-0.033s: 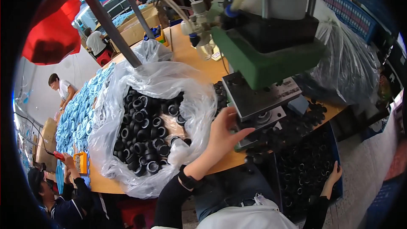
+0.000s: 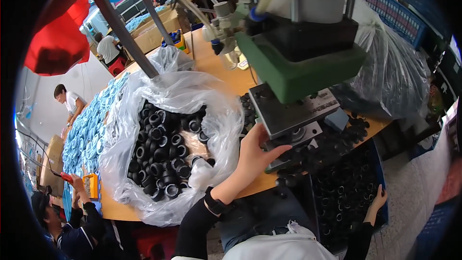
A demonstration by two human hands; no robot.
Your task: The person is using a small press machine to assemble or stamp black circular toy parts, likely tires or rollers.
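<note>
My left hand (image 2: 254, 156) is at the left front of a green press (image 2: 298, 70), beside its dark metal die plate (image 2: 293, 111). The thumb stretches toward the lower plate (image 2: 298, 135); some fingertips are hidden behind the upper plate's edge. Nothing shows in this hand. Low on the right, my right hand (image 2: 378, 198) has its fingers curled at the rim of a blue crate (image 2: 385, 214) full of black rings (image 2: 344, 188). More small black round parts (image 2: 353, 132) lie around the press base.
An open clear plastic bag (image 2: 118, 156) of black caps (image 2: 161, 154) spreads over the wooden table (image 2: 231, 79), left of the press. Beyond are piled light blue parts (image 2: 89, 137). A person (image 2: 62, 226) works at lower left; others sit farther back. A filled clear bag (image 2: 390, 63) stands right.
The view has shifted slightly, so the press appears a little farther left. My left hand sits marginally closer in to the die plates; my right hand stays at the crate rim.
</note>
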